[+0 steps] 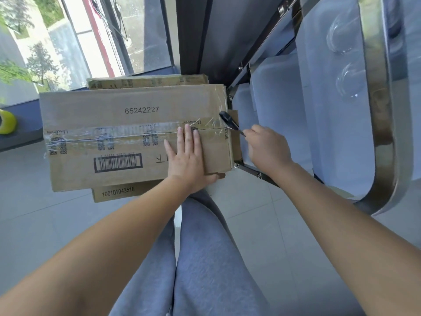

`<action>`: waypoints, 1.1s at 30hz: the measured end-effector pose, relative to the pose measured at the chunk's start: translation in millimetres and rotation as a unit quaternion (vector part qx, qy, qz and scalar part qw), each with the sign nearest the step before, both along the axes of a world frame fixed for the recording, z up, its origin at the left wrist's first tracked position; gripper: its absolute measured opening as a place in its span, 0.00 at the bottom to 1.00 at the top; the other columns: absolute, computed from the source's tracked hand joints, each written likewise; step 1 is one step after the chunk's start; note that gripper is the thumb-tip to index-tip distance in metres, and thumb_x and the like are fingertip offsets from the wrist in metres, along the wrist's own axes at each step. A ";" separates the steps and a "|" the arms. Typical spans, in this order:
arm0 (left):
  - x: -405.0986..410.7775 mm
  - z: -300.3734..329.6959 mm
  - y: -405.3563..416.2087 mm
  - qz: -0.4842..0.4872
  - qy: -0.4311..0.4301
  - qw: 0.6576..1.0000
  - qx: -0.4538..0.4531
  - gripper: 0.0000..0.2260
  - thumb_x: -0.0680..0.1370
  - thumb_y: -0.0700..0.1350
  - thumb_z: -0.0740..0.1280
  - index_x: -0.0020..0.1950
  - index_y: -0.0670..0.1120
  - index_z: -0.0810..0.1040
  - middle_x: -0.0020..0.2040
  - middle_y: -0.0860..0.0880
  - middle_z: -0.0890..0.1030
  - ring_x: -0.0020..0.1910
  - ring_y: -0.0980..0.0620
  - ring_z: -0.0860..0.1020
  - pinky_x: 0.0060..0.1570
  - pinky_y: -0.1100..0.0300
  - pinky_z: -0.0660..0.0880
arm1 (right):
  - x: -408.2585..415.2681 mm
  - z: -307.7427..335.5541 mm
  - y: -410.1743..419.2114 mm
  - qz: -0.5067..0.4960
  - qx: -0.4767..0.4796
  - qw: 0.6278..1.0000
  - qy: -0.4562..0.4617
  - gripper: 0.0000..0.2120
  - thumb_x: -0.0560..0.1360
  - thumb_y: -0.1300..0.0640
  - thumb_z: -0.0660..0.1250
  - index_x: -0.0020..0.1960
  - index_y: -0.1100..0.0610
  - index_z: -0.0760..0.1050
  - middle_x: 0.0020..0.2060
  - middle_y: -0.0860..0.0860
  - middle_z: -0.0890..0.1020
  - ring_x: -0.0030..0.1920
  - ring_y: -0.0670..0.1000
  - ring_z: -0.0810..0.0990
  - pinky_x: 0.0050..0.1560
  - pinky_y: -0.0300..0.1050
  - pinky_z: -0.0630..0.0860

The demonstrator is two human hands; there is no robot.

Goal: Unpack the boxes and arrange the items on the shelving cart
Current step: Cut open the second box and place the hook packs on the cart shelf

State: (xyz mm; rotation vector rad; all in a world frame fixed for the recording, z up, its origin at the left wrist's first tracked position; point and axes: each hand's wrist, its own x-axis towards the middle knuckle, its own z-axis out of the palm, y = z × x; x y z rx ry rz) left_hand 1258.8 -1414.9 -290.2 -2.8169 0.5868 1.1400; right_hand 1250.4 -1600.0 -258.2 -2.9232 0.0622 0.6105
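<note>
A taped brown cardboard box printed 65242227 lies on top of another box on the floor. My left hand rests flat on its right end, fingers spread over the tape seam. My right hand grips a small black-tipped tool whose tip touches the tape at the box's right edge. The steel shelving cart stands just right of the boxes. Its white shelves carry clear glass bowls.
A third flattened box lies behind the top one. A window fills the far left, with a yellow-green object below it. Grey tiled floor surrounds my grey-trousered legs.
</note>
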 end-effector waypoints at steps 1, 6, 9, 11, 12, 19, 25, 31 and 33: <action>1.9 0.8 -8.0 0.006 -0.008 1.000 -0.009 0.53 0.69 0.73 0.57 0.75 0.39 0.34 0.76 0.42 0.34 0.74 0.38 0.35 0.68 0.34 0.41 | -0.1 0.3 -0.1 -0.061 0.022 0.998 -0.015 0.06 0.76 0.67 0.58 0.43 0.62 0.72 0.40 0.55 0.72 0.41 0.59 0.71 0.33 0.44 0.58; 18.2 -1.0 -28.7 -0.007 -0.027 0.999 -0.047 0.34 0.79 0.62 0.47 0.76 0.43 0.37 0.77 0.45 0.36 0.75 0.42 0.36 0.69 0.35 0.40 | 14.2 -9.1 12.0 -0.246 0.131 0.960 -0.034 0.21 0.77 0.63 0.59 0.29 0.54 0.53 0.29 0.48 0.60 0.36 0.54 0.64 0.35 0.44 0.56; 27.9 -4.5 -28.7 -0.009 -0.025 0.998 -0.052 0.28 0.82 0.54 0.45 0.77 0.45 0.37 0.77 0.47 0.36 0.75 0.43 0.36 0.69 0.36 0.41 | 22.1 -13.5 23.9 -0.273 0.142 0.952 -0.003 0.22 0.77 0.63 0.59 0.28 0.55 0.54 0.28 0.49 0.60 0.34 0.55 0.62 0.29 0.47 0.52; 29.0 -5.9 -25.7 -0.017 -0.025 0.998 -0.047 0.28 0.82 0.54 0.45 0.77 0.46 0.37 0.77 0.47 0.36 0.75 0.43 0.36 0.69 0.37 0.41 | 23.9 -13.9 28.5 -0.295 0.151 0.943 -0.002 0.22 0.77 0.63 0.58 0.28 0.55 0.54 0.28 0.49 0.60 0.30 0.53 0.60 0.27 0.44 0.52; 28.2 -5.8 -24.5 -0.020 -0.023 0.999 -0.044 0.28 0.82 0.54 0.45 0.76 0.46 0.36 0.77 0.47 0.36 0.75 0.44 0.36 0.69 0.36 0.41 | 24.6 -12.8 29.6 -0.303 0.152 0.941 -0.005 0.22 0.77 0.64 0.58 0.28 0.55 0.54 0.28 0.49 0.60 0.29 0.50 0.59 0.27 0.43 0.52; 30.3 -1.9 -22.3 -0.044 -0.023 0.999 -0.018 0.31 0.81 0.57 0.48 0.76 0.45 0.36 0.77 0.48 0.35 0.76 0.44 0.38 0.70 0.40 0.50 | 36.7 -9.4 38.7 -0.299 0.128 0.946 -0.006 0.21 0.78 0.63 0.58 0.29 0.54 0.54 0.29 0.50 0.61 0.33 0.54 0.62 0.26 0.43 0.52; 43.6 2.5 -25.2 -0.065 -0.018 0.998 0.016 0.34 0.80 0.60 0.50 0.76 0.45 0.36 0.76 0.49 0.35 0.76 0.46 0.42 0.68 0.43 0.53 | 39.1 -3.0 45.1 -0.252 0.057 0.965 0.033 0.13 0.78 0.65 0.57 0.34 0.59 0.64 0.41 0.54 0.69 0.40 0.56 0.68 0.34 0.42 0.60; 44.1 -0.6 -29.1 -0.064 -0.011 0.998 0.025 0.34 0.80 0.61 0.50 0.76 0.45 0.35 0.76 0.49 0.35 0.76 0.47 0.42 0.67 0.40 0.53 | 21.5 5.9 50.0 -0.218 0.021 0.974 0.055 0.08 0.76 0.67 0.56 0.49 0.64 0.74 0.53 0.57 0.74 0.49 0.59 0.75 0.39 0.44 0.62; 45.4 -0.8 -32.9 -0.063 -0.007 0.997 0.033 0.34 0.80 0.60 0.50 0.76 0.45 0.35 0.76 0.49 0.34 0.76 0.47 0.41 0.67 0.39 0.53 | 8.7 6.3 51.3 -0.204 0.013 0.977 0.065 0.09 0.75 0.69 0.56 0.50 0.64 0.73 0.53 0.58 0.74 0.51 0.59 0.75 0.40 0.44 0.62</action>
